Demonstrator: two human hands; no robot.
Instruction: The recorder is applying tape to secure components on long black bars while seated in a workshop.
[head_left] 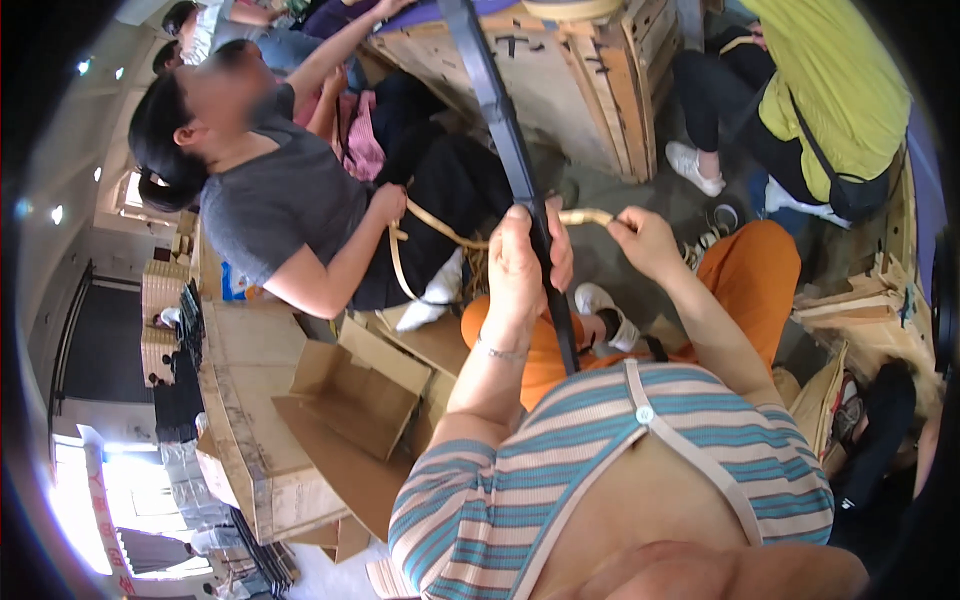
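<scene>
My left hand (524, 255) is closed round a long black bar (508, 130), thumb pressed along it. The bar stands tilted, its lower end near my striped top and its upper end passing out of the picture at the top. To the right, my right hand (648, 240) pinches the end of a tan strip (583, 216), which runs sideways to the bar at my left fingers. Left of my left hand another tan strip (445, 231) leads to a co-worker's hand (389, 204). Whether both strips are one piece is hidden behind my hand.
A wooden crate (500, 75) stands ahead. Open cardboard boxes (350, 395) and a large wooden box (245, 400) lie at left. The co-worker in grey (290, 200) sits close on the left; a person in yellow-green (835, 90) sits far right. Wooden planks (860, 300) are at right.
</scene>
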